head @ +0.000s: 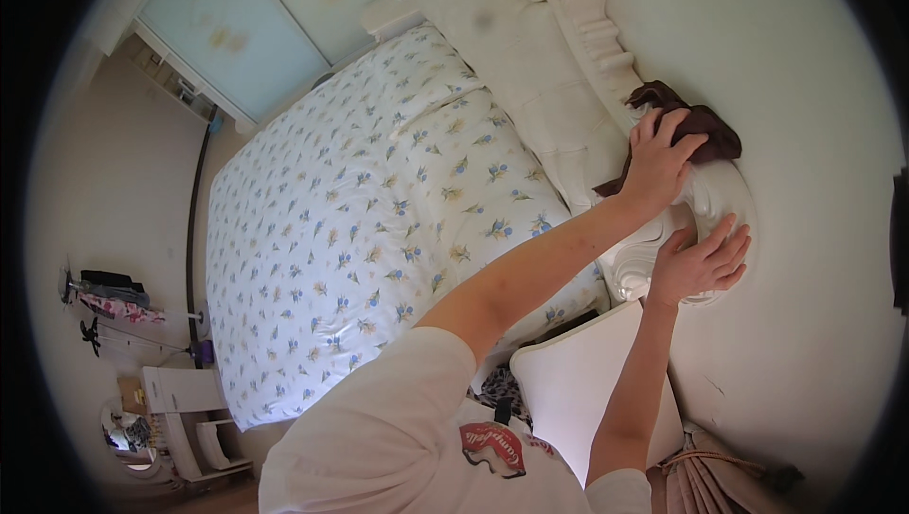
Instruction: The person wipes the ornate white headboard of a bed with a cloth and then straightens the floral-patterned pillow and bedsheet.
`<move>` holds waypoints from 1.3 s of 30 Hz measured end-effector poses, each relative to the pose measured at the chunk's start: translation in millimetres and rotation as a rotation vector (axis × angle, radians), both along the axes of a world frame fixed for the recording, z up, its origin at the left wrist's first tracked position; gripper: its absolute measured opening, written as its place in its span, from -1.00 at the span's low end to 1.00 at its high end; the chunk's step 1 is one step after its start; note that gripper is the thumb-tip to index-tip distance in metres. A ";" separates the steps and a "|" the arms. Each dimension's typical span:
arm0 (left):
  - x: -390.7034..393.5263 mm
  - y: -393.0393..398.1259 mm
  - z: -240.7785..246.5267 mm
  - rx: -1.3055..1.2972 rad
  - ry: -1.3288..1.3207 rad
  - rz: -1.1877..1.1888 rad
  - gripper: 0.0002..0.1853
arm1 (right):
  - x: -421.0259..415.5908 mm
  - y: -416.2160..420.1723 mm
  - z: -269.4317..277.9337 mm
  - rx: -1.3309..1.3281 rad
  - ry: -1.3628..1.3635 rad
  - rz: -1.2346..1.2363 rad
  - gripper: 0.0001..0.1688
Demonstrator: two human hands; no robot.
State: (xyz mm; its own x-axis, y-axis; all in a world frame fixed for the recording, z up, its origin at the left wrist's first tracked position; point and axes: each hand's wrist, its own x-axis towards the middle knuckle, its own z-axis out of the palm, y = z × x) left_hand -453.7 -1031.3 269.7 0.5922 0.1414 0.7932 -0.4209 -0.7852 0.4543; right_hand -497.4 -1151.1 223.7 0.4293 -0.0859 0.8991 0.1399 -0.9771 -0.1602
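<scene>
A dark brown cloth (710,132) is draped over the carved upper end of a white padded headboard (529,81). My left hand (657,159) grips it, fingers bent, pressing it to the frame; part of the cloth hangs down by the wrist. Closer to me, my right hand (699,265) rests on the glossy scrolled carving (717,191), its fingers apart and holding nothing. The palm covers part of the scrollwork.
Left of the headboard lies a bed (319,244) with floral bedding. A white bedside cabinet (575,372) stands below my right forearm, by the wall (802,244). A tied curtain (703,478) hangs at lower right. Sliding wardrobe doors (234,31) and a dressing table (184,407) are farther off.
</scene>
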 end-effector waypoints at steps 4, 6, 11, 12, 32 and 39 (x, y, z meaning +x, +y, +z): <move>-7.0 10.5 -4.7 0.025 0.009 -0.039 -0.46 | 0.3 3.2 -1.5 -0.007 0.003 0.000 -0.32; -18.1 14.9 -13.0 -0.050 0.040 -0.102 -0.45 | -0.8 3.4 -2.5 -0.012 0.011 -0.002 -0.32; -41.9 59.1 -7.1 -0.107 0.111 -0.331 -0.44 | -6.6 -1.0 1.5 0.011 0.072 0.040 -0.32; -45.4 77.8 2.2 -0.094 0.088 -0.320 -0.44 | -10.9 1.3 5.4 0.035 0.096 0.070 -0.33; 110.2 308.3 150.2 0.299 -0.290 0.038 -0.84 | 125.1 188.1 60.7 -0.556 0.492 0.461 -0.16; 91.8 350.8 163.9 0.232 -0.206 -0.031 -0.91 | 134.9 203.1 49.1 -0.708 0.415 0.367 0.02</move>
